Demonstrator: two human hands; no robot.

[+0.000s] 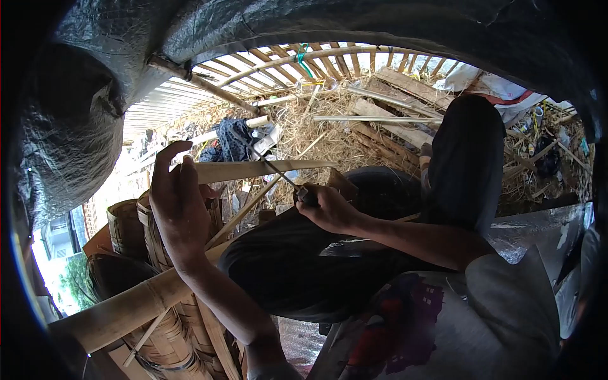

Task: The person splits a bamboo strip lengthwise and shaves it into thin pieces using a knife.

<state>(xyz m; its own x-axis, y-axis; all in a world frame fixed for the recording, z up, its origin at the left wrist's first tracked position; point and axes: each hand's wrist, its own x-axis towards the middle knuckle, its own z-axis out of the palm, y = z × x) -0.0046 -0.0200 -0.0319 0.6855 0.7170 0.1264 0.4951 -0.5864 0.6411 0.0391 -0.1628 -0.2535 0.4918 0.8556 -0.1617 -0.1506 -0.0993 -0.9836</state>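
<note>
My right hand point(326, 209) is closed round the dark handle of a knife point(277, 170), whose thin blade points up and to the left. The blade crosses a pale bamboo strip point(244, 169), which tapers to a point on the right. At the strip's left end is my left hand point(179, 206), raised with the fingers bent and its back towards me. The thumb lies by the strip, and the fingers partly hide that end. Both hands are above and beside my dark-trousered leg point(285, 259).
A thick bamboo pole point(126, 313) runs across the lower left, beside woven baskets point(130, 228). Straw point(323, 133), planks point(386, 136) and a dark netted cloth point(229, 140) lie ahead, before a slatted bamboo fence point(272, 66). Dark plastic sheeting point(316, 25) hangs overhead.
</note>
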